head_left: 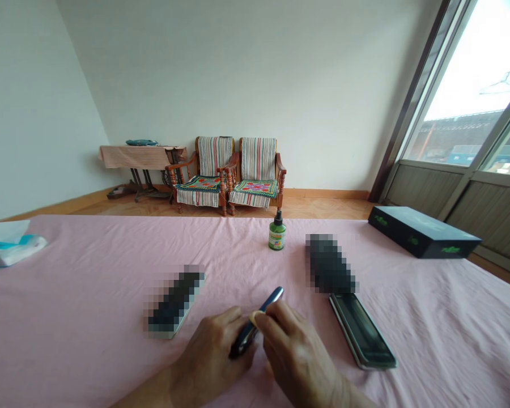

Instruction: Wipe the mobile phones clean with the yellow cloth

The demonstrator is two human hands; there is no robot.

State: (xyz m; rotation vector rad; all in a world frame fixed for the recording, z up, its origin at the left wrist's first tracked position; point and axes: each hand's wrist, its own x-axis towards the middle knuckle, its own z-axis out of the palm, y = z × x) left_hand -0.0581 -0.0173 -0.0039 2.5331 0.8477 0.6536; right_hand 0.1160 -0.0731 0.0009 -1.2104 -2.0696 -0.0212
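My left hand (219,343) is wrapped round a slim, glossy blue phone (272,297), seen nearly edge-on and tilted up toward the far right. Close against it is my right hand (295,345), its fingers pinched together at the phone's side. A small pale bit (255,318) shows at those fingertips; what it is I cannot make out. The hands cover much of the phone's lower part. To the left lies a pixelated dark flat thing (176,301) with a pale edge. On the right rests another phone (363,328), its dark face up.
Beyond my hands a green spray bottle (277,233) stands upright on the pink cloth (89,283). A pixelated dark object (329,263) touches the right phone's far end. A black box (423,232) lies far right, a white-and-blue packet (12,249) far left. Two chairs (255,170) stand behind.
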